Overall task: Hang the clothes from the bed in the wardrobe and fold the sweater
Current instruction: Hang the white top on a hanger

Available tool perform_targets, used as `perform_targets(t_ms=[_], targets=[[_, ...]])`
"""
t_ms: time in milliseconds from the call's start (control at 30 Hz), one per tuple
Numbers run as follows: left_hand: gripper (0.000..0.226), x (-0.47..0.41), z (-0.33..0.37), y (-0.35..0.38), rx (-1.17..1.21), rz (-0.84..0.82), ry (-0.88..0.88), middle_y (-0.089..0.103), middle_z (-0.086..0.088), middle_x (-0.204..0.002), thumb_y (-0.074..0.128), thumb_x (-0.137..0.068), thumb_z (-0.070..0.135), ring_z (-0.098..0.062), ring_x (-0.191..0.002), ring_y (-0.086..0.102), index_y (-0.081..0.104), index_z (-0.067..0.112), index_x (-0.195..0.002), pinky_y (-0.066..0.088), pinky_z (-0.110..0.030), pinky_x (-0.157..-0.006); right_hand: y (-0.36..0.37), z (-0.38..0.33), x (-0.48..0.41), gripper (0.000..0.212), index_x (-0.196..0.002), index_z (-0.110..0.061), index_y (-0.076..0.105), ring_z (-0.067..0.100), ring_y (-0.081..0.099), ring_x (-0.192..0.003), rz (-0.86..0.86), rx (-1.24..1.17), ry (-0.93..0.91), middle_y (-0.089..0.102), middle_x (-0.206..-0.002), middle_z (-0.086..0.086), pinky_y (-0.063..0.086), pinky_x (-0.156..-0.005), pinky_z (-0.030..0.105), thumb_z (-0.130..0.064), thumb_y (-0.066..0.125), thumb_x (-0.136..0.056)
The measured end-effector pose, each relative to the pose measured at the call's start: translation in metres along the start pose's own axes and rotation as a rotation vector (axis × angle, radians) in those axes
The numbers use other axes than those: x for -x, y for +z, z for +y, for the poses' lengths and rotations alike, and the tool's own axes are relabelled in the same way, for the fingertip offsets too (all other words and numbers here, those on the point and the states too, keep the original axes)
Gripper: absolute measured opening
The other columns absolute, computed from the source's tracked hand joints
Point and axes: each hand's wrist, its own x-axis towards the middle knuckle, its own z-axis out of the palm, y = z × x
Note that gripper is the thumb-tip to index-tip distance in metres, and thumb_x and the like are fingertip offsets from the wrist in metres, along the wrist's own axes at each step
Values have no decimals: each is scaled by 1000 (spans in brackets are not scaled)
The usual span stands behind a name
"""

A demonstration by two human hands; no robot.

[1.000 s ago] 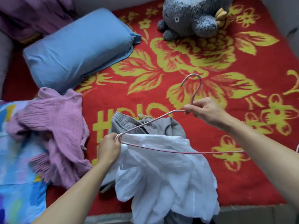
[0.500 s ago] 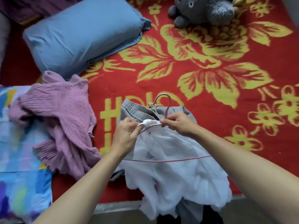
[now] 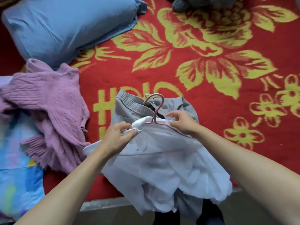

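Note:
A white garment lies at the bed's near edge, draped over grey trousers. A thin pink hanger sits inside the garment's neck, its hook sticking out over the trousers. My left hand pinches the white collar on the left side. My right hand holds the hanger's right shoulder wire and the fabric over it. A crumpled pink knitted sweater lies to the left, partly on a blue patterned cloth.
A blue pillow lies at the back left on the red and yellow flowered blanket. A grey plush toy shows at the top edge. The floor runs along the bottom below the bed.
The hanger came down from the air into the white garment's neck. Both hands moved in close to the collar, and the left hand took hold of the fabric.

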Motion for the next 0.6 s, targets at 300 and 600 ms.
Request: perform_targets(t_ms=[300,600], targets=[[25,14,-20,1,-155,166,-32,56,4,-67,60,-76,48,-28,-73,56,58,27,-64,45,-39,-67,-38,44,10,16,-91,-23,72,34,61,-89,300,622,-113,67,-89,7,36,-65,34,-32,58,-92],[35,12,28,-6,-141,330,15,61,1,-72,57,-75,53,-31,-78,58,68,19,-74,47,-41,-68,-109,-3,71,17,-89,-20,75,22,62,-71,608,335,-359,69,-76,0,49,-64,38,-11,65,-78]])
